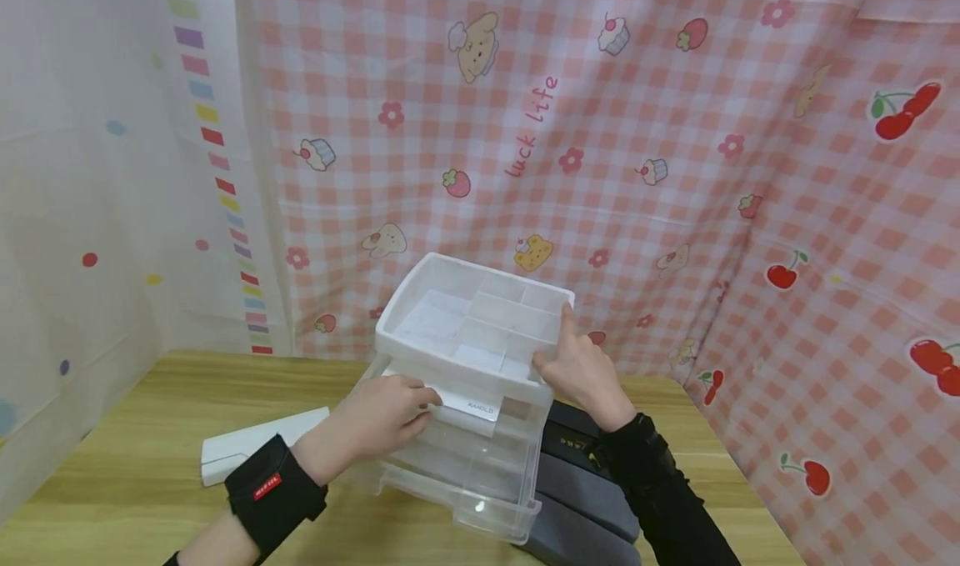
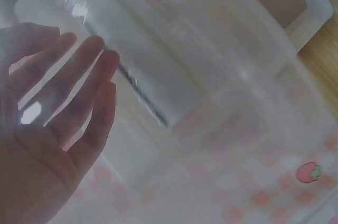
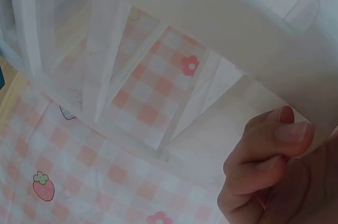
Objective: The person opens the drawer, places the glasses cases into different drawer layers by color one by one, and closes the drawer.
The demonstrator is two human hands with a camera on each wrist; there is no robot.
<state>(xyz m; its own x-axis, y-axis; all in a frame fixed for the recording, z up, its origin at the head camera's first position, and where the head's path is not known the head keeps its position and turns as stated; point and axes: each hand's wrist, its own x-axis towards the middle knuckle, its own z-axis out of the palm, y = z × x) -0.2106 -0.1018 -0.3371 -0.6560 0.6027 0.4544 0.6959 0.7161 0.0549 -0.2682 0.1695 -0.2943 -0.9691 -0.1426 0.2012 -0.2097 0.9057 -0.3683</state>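
A clear plastic drawer unit (image 1: 435, 458) stands on the table, topped by a white divided tray (image 1: 420, 345). Below the tray front, a white panel (image 1: 480, 406) carries small print. My left hand (image 1: 390, 416) is at this panel; in the left wrist view its fingers (image 2: 87, 68) are spread and gently bent, holding nothing. At the tray's right front corner, my right hand (image 1: 585, 374) grips the rim, its index finger stretched along the side and thumb at the front. The right wrist view shows its other fingers (image 3: 253, 166) curled beside the unit.
A white case (image 1: 255, 445) lies on the wooden table (image 1: 135, 466) at the left. Right of the unit are a black box (image 1: 566, 428) and long grey cases (image 1: 585, 503). The lowest drawer (image 1: 498, 516) juts forward. Patterned cloth (image 1: 480, 132) hangs behind.
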